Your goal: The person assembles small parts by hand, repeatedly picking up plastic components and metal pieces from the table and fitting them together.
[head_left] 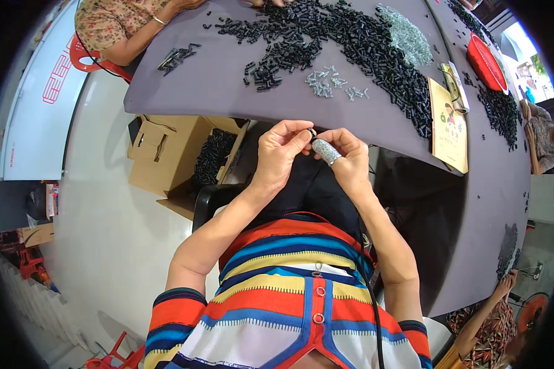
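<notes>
My left hand (276,150) pinches a small black part (313,133) between thumb and fingertips, just off the near edge of the table and above my lap. Meeting it from the other side, my right hand (349,161) is closed with its fingertips at the same part. A silvery grey cover (325,151) wraps one digit of the right hand. Whether a second tiny piece is in the right fingertips is hidden. Beyond my hands, small shiny metal pieces (320,85) lie in loose clusters near a large spread of short black cylindrical parts (375,61).
The grey-covered table (228,98) bears a heap of clear or silvery pieces (406,34), a yellow booklet (447,126), a clipboard (454,86) and a red basket (487,61). Below left stands an open cardboard box (178,154) holding black parts. Other people sit around the table.
</notes>
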### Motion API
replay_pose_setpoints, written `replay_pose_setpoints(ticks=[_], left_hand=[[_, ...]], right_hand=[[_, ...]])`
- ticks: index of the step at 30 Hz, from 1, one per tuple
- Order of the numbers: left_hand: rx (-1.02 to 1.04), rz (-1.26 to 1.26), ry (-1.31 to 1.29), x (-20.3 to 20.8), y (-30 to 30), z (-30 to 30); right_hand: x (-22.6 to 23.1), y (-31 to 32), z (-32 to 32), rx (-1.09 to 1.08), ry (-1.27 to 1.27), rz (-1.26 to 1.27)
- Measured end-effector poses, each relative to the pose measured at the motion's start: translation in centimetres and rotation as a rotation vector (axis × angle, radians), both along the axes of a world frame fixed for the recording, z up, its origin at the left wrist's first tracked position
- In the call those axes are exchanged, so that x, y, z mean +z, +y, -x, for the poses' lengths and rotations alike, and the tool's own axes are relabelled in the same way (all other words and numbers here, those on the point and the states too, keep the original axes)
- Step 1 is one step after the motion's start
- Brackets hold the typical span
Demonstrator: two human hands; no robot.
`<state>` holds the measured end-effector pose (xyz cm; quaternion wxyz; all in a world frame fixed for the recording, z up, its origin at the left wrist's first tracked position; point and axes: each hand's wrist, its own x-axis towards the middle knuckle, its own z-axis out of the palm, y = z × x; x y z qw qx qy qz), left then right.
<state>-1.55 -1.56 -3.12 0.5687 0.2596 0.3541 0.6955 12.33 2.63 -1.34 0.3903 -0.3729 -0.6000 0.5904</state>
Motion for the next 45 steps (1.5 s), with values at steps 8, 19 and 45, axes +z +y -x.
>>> replay_pose_setpoints(ticks=[8, 19, 45], left_hand=[[0.067, -0.077, 0.253, 0.3, 0.0, 0.1], [-0.003, -0.086, 0.137, 0.2, 0.3, 0.2], [0.044, -0.07, 0.19, -0.4, 0.2, 0.0]], right_hand=[[-0.2, 0.7, -0.5, 0.127, 0.255, 0.247], [-0.4, 1.0, -0.9, 0.144, 0.361, 0.432], [0.9, -0.1, 0.0, -0.032, -0.085, -0.019]])
